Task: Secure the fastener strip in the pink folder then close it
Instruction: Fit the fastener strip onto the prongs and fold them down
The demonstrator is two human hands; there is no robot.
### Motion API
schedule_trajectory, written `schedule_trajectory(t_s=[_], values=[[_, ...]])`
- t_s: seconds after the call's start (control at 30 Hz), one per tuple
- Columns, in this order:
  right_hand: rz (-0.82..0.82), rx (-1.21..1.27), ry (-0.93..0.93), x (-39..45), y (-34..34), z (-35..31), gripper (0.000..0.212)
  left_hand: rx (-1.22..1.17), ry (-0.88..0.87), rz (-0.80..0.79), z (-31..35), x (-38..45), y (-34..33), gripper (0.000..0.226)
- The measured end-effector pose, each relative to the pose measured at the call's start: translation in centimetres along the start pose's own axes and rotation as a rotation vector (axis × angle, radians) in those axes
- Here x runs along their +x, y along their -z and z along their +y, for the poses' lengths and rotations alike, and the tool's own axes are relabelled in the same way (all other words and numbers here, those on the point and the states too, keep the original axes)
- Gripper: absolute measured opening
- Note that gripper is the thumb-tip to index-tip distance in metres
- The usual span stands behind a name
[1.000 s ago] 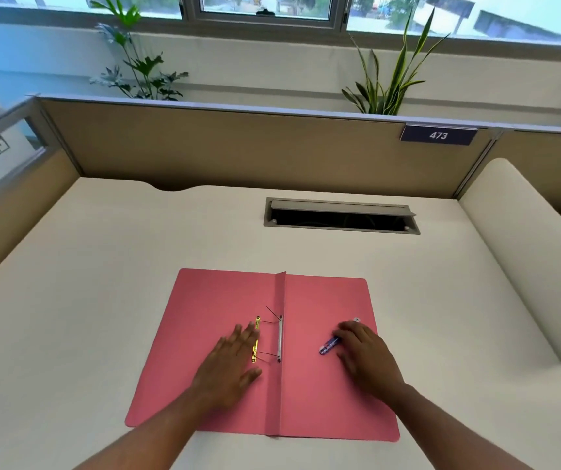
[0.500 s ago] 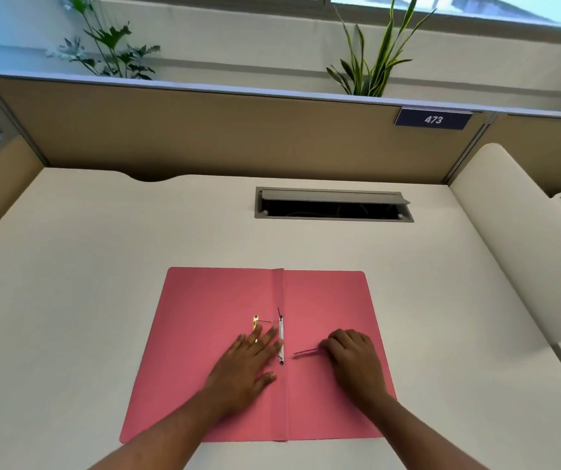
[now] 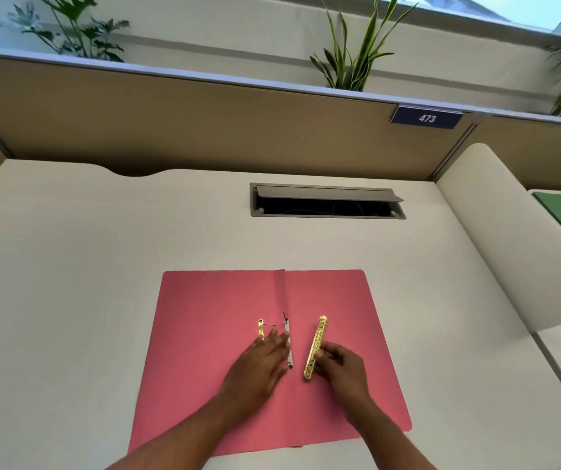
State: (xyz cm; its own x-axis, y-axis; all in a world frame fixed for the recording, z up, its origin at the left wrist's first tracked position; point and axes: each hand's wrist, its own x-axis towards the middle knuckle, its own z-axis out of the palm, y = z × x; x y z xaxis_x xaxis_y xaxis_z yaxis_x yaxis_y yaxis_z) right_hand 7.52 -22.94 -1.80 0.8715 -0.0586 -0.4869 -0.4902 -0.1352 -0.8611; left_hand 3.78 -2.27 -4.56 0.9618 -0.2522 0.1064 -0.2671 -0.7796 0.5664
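The right hand (image 3: pixel 338 366) has swapped its pen for the gold strip (image 3: pixel 315 347), now pinched; left hand (image 3: pixel 264 357) flat on the folder (image 3: pixel 340 300) — next, thread it onto the prongs.

Cream desk (image 3: pixel 102 266), tan partition (image 3: pixel 170 123), plants (image 3: pixel 350 59) beneath a daylit window (image 3: pixel 493 8)

Blue nameplate (image 3: pixel 426 118) on partition reads, apparently, "473".
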Motion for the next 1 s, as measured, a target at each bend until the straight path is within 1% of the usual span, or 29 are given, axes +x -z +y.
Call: schedule_trajectory(t_s=[0.13,0.27,0.4,0.5,0.6,0.77,0.87,1.0], values=[[-0.038,0.131,-0.047,0.2,0.3,-1.2,0.023,-0.139,0.039,0.087,0.3,0.6,0.1,0.032],[0.03,0.167,-0.049,-0.3,-0.2,-1.1,0.022,-0.256,0.108,0.074,0.8,0.1,-0.3,0.023],[0.01,0.191,-0.061,-0.9,-0.5,-0.7,0.02,-0.259,0.161,0.067,1.0,0.3,0.2,0.016],[-0.064,0.251,-0.11,-1.1,0.1,-0.6,0.019,-0.207,0.19,0.062,1.8,0.6,0.5,0.017],[-0.123,0.315,-0.146,-0.9,0.3,-1.0,0.024,-0.158,0.193,0.072,2.3,0.6,0.5,0.022],[-0.212,0.475,-0.137,-1.0,-0.7,-2.4,0.039,-0.11,0.204,0.084,2.6,0.8,0.3,0.026],[-0.259,0.471,-0.122,-0.9,-1.2,-3.1,0.032,-0.097,0.221,0.068,3.2,0.9,0.6,0.026],[-0.255,0.432,-0.125,-0.5,-1.6,-3.6,0.027,-0.104,0.233,0.068,3.4,0.7,0.7,0.025]])
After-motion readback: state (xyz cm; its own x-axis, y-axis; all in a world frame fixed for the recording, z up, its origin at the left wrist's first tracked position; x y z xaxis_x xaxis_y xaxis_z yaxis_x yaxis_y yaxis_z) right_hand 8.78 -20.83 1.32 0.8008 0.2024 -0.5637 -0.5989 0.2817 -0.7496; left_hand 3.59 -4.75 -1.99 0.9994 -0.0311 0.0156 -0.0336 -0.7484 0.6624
